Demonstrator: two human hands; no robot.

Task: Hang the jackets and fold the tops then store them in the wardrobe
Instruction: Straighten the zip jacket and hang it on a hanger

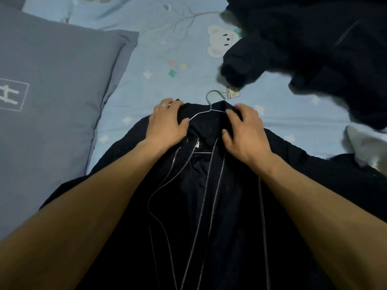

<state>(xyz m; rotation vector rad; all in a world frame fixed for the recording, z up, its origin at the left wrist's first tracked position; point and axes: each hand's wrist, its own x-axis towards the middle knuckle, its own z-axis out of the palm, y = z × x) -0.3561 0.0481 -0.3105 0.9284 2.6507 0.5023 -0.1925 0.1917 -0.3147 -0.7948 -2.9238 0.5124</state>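
Head view, jacket collar under left hand, right hand

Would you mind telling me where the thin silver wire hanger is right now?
In the head view, the thin silver wire hanger sits centre frame inside the collar of the dark zip-up jacket, its hook poking out onto the light blue printed bedsheet between the left hand and right hand.

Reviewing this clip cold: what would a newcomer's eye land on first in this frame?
First, the dark zip-front jacket spread across the light blue printed bedsheet, with a thin silver wire hanger poking out at its collar. The left hand and right hand both grip the collar fabric beside that hanger. A grey-blue pillow lies to the left and a heap of dark clothing at upper right.
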